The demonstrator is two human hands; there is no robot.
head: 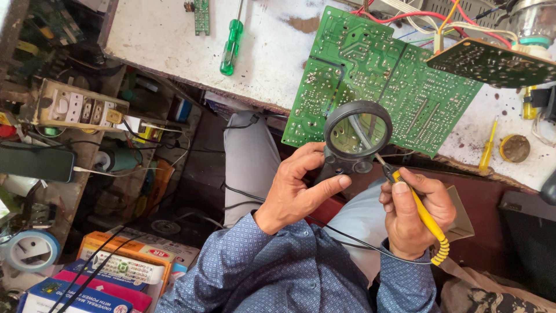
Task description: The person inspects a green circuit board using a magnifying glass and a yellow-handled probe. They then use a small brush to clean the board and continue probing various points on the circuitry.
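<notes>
My left hand [298, 188] grips the handle of a black round magnifying glass [357, 132], held over the near edge of a large green circuit board [382, 75] that lies solder side up on the white bench. My right hand [414, 211] holds a yellow-handled soldering iron [425, 217] like a pen. Its metal tip points up and left, ending just under the lens at the board's edge. A black cord runs from the iron's coiled end across my lap.
A green screwdriver [230, 46] lies on the stained white bench [168, 35]. A second dark board [492, 64] with red and yellow wires sits at the upper right, near a yellow screwdriver [488, 148] and a round tin [514, 148]. Socket strip [78, 107], tape roll [29, 249] and boxes [124, 266] crowd the left.
</notes>
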